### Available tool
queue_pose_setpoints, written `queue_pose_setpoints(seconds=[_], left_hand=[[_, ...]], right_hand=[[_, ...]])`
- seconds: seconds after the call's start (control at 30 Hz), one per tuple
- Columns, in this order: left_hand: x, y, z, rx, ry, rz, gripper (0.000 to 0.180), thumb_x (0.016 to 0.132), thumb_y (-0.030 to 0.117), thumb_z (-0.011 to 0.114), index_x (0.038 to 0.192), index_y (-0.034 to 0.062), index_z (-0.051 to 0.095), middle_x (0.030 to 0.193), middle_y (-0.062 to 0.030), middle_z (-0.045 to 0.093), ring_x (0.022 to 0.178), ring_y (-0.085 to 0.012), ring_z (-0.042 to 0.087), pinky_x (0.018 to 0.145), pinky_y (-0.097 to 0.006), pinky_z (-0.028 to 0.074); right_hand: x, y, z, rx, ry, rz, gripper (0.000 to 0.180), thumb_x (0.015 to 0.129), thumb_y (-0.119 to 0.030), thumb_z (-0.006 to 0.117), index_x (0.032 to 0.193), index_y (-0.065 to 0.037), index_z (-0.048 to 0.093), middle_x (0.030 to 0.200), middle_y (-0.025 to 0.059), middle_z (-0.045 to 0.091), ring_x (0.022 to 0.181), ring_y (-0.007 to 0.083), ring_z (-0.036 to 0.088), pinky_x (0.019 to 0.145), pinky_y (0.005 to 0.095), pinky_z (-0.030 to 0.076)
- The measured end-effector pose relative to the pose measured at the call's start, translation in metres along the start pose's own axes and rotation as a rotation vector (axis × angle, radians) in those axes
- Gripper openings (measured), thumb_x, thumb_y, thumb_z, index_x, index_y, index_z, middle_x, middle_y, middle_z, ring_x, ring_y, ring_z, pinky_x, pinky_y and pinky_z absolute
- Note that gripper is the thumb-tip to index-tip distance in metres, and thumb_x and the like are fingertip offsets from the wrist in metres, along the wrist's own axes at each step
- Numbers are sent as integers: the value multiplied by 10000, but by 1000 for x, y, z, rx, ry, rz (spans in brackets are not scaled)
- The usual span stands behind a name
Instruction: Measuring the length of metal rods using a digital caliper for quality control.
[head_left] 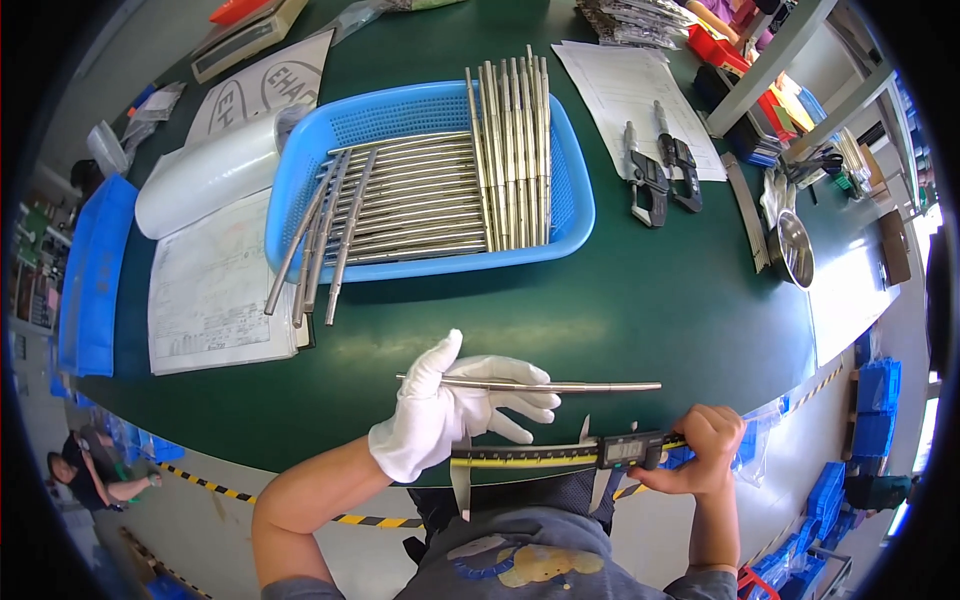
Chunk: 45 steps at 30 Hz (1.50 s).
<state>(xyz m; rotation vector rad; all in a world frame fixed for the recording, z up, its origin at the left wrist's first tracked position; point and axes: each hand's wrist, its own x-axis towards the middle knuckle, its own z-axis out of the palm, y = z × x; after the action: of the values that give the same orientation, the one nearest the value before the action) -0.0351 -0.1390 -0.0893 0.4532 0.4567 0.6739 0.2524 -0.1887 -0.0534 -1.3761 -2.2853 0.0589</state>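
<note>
In my left hand (428,418), which wears a white glove, lies a slim stepped metal rod (600,386). The rod runs nearly level across the palm, thumb on one side and fingers on the other, its long end pointing right. My bare right hand (708,450) grips a digital caliper (530,458) by its slider end. The caliper's jaws are spread wide, below the rod and apart from it, with the left jaws close to the glove. Beyond my hands stands a blue plastic basket (430,268) holding many similar metal rods (420,200), some leaning over its front rim.
Two micrometers (648,185) rest on paper sheets (610,90) right of the basket. A steel bowl (793,248) sits at the table's right. Left are an open binder (215,300) and a blue bin (95,280). The green table's (540,310) curved edge runs before me.
</note>
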Motion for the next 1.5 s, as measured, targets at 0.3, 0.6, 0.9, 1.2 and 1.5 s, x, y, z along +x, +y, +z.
queue_pose_setpoints(seconds=[0.3,0.6,0.9,1.2,1.5], left_hand=[[-3,1,2,-20,52,-29,769,885,585,173,1127,-54,526,1059,-229,582,982,-288,585,829,-402,487],[-2,2,3,2,55,-21,749,895,565,158,1100,-42,546,1044,-221,591,959,-276,593,814,-397,487],[-1,-2,5,17,181,10,621,926,488,232,984,-15,591,946,-206,622,876,-291,611,772,-412,489],[-1,-2,7,24,187,-11,604,943,459,221,1005,-24,579,948,-214,618,884,-283,614,777,-391,502],[0,0,8,38,195,6,598,943,451,230,995,-29,583,939,-212,622,882,-286,618,809,-398,499]], right_hand=[[4,1,5,4,22,9,500,533,-481,748,525,-79,451,449,21,398,363,184,397,379,284,292],[1,2,0,44,-17,30,464,526,-444,769,557,-77,485,472,28,425,378,188,416,385,287,305],[-8,7,-6,29,-50,-13,417,606,-435,725,600,-77,512,499,23,438,392,194,424,387,300,303],[-9,7,-5,-3,-1,-6,491,592,-512,727,568,-78,497,475,22,420,386,191,423,382,296,298],[-4,6,-5,-11,-8,18,500,568,-518,743,567,-82,498,470,18,428,380,184,422,380,289,301]])
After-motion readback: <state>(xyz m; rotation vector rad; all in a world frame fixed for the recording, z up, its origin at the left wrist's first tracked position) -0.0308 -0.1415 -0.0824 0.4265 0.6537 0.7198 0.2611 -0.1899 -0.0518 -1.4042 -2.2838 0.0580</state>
